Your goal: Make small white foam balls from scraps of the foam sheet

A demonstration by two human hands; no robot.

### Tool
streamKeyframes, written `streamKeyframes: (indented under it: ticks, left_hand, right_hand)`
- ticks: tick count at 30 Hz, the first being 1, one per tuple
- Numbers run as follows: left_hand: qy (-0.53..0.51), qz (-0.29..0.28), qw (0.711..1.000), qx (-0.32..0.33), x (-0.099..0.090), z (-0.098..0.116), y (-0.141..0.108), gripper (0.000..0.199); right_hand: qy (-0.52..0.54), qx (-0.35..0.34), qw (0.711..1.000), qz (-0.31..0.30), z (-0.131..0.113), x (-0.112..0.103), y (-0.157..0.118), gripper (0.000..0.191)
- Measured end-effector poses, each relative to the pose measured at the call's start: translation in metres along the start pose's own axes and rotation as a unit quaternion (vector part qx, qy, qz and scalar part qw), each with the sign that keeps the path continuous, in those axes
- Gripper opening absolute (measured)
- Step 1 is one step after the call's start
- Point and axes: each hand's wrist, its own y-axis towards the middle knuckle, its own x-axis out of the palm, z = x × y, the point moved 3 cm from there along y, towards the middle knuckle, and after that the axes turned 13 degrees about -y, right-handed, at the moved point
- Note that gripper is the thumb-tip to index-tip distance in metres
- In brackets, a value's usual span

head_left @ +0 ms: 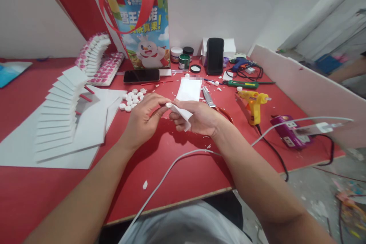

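My left hand (141, 120) pinches a small white round piece (168, 105) between thumb and forefinger, just above the red tabletop. My right hand (201, 118) is closed on a folded piece of thin white paper (185, 114), whose loose corner hangs below the fingers. The paper meets the round piece where the two hands come together. Left of my left hand lies a cluster of similar white discs (130, 103). Beyond my right hand are a white pad (189, 89) and a utility knife (209, 97); scissors (225, 115) with orange handles are partly hidden by my wrist.
Stepped white board pieces (57, 118) occupy the left. A yellow glue gun (254, 107) and a purple box (291, 132) stand right. A white cable (174, 162) crosses the front. Behind are a phone (141, 76), paint jars (184, 61) and a tall bag (148, 23).
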Motion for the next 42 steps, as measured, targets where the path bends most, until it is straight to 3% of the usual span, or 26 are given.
streamKeyframes:
  ticks: [8, 13, 15, 21, 25, 28, 31, 34, 39, 42]
  left_hand:
    - [-0.044, 0.025, 0.997, -0.056, 0.0, 0.004, -0.002, 0.015]
    - [-0.111, 0.048, 0.986, -0.117, 0.003, -0.001, -0.004, 0.017]
    - [-0.134, 0.066, 0.979, -0.138, 0.004, -0.005, -0.005, 0.017]
    - [-0.139, 0.107, 0.974, -0.147, 0.006, -0.007, -0.006, 0.017]
    - [-0.031, 0.148, 0.987, -0.06, 0.009, 0.003, -0.007, 0.016]
    - [0.043, 0.154, 0.987, 0.006, 0.012, 0.009, -0.009, 0.018]
    - [0.071, 0.146, 0.986, 0.033, 0.014, 0.011, -0.011, 0.021]
    - [0.047, 0.129, 0.99, 0.022, 0.013, 0.01, -0.011, 0.022]
    - [-0.113, 0.118, 0.981, -0.104, 0.003, -0.003, -0.008, 0.011]
    - [-0.193, 0.087, 0.963, -0.168, 0.0, -0.01, -0.006, 0.017]
  right_hand:
    - [-0.175, -0.089, 0.98, 0.031, -0.005, -0.001, -0.004, 0.03]
    - [-0.248, -0.124, 0.956, 0.101, -0.004, -0.004, -0.004, 0.032]
    - [-0.302, -0.153, 0.928, 0.158, -0.005, -0.005, -0.003, 0.028]
    - [-0.454, -0.243, 0.796, 0.32, -0.003, 0.004, -0.003, 0.031]
    - [-0.497, -0.29, 0.733, 0.362, 0.002, 0.014, -0.005, 0.023]
    - [-0.525, -0.309, 0.704, 0.365, 0.003, 0.018, -0.008, 0.021]
    - [-0.538, -0.321, 0.694, 0.355, 0.001, 0.018, -0.01, 0.021]
    - [-0.536, -0.321, 0.7, 0.346, -0.003, 0.013, -0.011, 0.02]
    - [-0.524, -0.321, 0.744, 0.261, -0.011, 0.004, -0.012, 0.019]
    - [-0.523, -0.324, 0.755, 0.227, -0.012, 0.002, -0.012, 0.018]
